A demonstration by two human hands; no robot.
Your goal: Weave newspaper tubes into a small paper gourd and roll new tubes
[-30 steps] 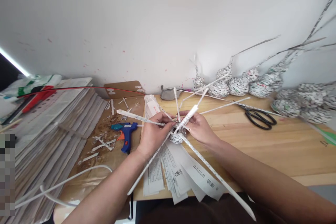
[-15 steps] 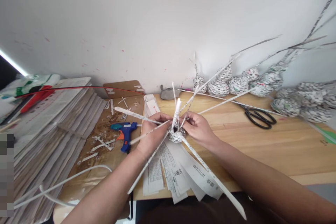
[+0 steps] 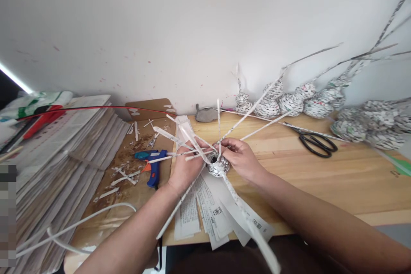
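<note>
While left grip (image 3: 186,170) and right grip (image 3: 242,156) hold the woven paper cup (image 3: 219,169), strips (image 3: 263,244) ring its dark mouth.

Woven paper body (image 3: 220,168), one. Small, rounded; rolled newsprint, white with black flecks. Dark opening on top, facing up. Paper spokes (image 3: 249,111), several, slender and pale, radiating outward: one near upright, two slanting away to the far right, a cluster crossing above the left hand (image 3: 187,167), one running nearward, its tip blurred. Held between that hand and the right hand (image 3: 243,156), over the counter (image 3: 308,188).
</note>
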